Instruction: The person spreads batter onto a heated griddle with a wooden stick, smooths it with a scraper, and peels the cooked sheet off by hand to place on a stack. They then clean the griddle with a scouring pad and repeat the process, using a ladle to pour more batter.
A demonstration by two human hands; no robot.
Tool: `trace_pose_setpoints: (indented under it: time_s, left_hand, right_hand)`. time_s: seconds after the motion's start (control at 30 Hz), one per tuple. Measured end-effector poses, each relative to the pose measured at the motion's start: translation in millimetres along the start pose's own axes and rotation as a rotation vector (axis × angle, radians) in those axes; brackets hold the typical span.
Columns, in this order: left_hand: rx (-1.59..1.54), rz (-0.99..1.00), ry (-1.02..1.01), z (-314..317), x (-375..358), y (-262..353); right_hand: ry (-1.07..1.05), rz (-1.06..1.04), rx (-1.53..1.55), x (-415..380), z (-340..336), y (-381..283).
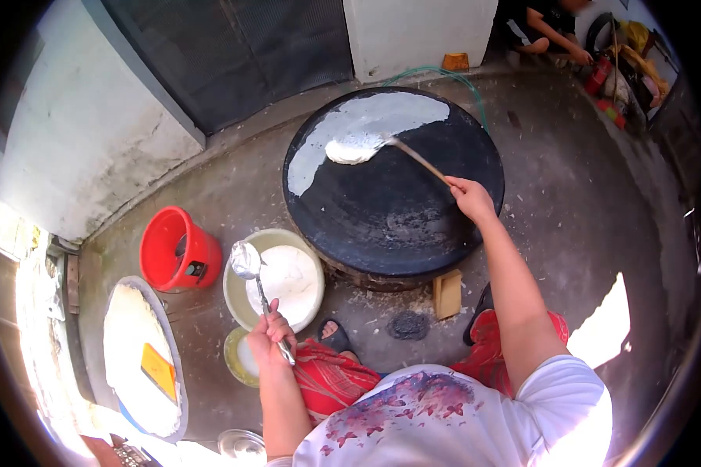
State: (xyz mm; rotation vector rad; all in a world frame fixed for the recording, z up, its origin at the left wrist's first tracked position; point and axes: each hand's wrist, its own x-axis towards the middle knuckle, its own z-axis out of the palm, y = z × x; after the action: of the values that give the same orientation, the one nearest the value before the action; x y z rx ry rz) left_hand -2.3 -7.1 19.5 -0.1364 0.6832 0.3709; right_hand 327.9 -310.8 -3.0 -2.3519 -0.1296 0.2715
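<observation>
So, right hand point(470, 196) gripping spreader point(382, 146), handle angled up-left across griddle point(444, 226), arm outstretched; left hand point(271, 336) clutching ladle point(251, 268) upright over batter bowl point(237, 300).

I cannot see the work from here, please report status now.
Right hand grips wooden-handled spreader on round black griddle. Left hand holds metal ladle over batter bowl. Nothing in the way.
</observation>
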Motion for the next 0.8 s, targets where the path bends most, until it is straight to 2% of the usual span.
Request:
trace_pose_setpoints:
  time_s: [0.03,0.1,0.13,0.23,0.3,0.33,0.37,0.43,0.47,0.5,0.57,0.63,0.7,0.8]
  left_hand:
    - [-0.006,-0.001,0.006,-2,-1,-1]
    - [-0.007,0.003,0.002,1,-1,-2]
    - [-0.005,0.004,0.002,4,0,-3]
    - [-0.016,0.0,0.014,3,-3,-2]
    - [-0.011,-0.031,-0.018,-2,0,2]
    - [-0.02,-0.026,-0.018,-2,0,2]
    - [-0.021,-0.018,-0.012,-2,-1,0]
    - [-0.019,-0.004,0.002,-1,-2,1]
    - [-0.02,-0.008,-0.003,0,-2,1]
    - [-0.023,-0.013,-0.008,-1,-3,1]
    - [-0.022,-0.016,-0.017,-3,-3,5]
    - [-0.01,-0.02,-0.026,-5,-1,7]
    - [-0.019,-0.01,-0.025,-4,-4,4]
    - [-0.023,-0.004,-0.03,0,-7,3]
  right_hand:
    - [0.136,0.053,0.031,6,14,18]
    - [0.06,-0.106,0.14,12,51,22]
    - [-0.055,-0.205,0.133,6,61,4]
    - [-0.207,-0.224,0.004,-1,48,-19]
    - [-0.215,-0.078,0.017,-7,21,-25]
    - [-0.138,-0.018,0.016,-11,19,-29]
    - [-0.146,-0.02,0.009,-9,33,-23]
    - [-0.065,-0.174,0.034,-6,73,-19]
    - [-0.115,-0.209,-0.004,-8,79,-21]
    - [-0.121,-0.211,-0.005,-12,71,-24]
    - [-0.312,-0.194,0.049,-14,46,-20]
    - [-0.304,-0.183,0.099,-10,43,-14]
    - [-0.125,-0.137,0.093,-10,73,-7]
    - [-0.23,-0.22,-0.062,-32,75,-35]
